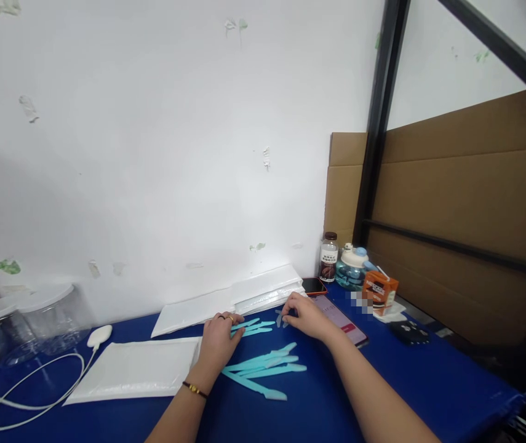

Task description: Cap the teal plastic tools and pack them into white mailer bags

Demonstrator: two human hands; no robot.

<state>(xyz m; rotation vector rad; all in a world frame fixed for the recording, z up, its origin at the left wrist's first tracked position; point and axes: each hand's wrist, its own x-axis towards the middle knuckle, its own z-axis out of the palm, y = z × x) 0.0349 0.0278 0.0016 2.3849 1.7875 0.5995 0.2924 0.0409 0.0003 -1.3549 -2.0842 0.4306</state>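
My left hand (220,338) is closed around the handle ends of several teal eyebrow razors (259,327), whose blade ends fan out to the right. My right hand (307,315) is in a pinch just beyond those blade ends. At its fingertips are small translucent pieces that look like blade covers (279,319); the fingers partly hide them. Nearer to me, a second fan of teal eyebrow razors (263,367) lies loose on the blue tabletop (322,406), below both hands.
Left of my left hand lies a white padded envelope (138,369); more envelopes (263,289) lie along the wall. A phone (343,320) is beside my right wrist. Behind it stand a bottle (328,258), a blue jug (351,271) and an orange carton (379,292). Clear tubs (48,320) and a white cable (36,406) are left.
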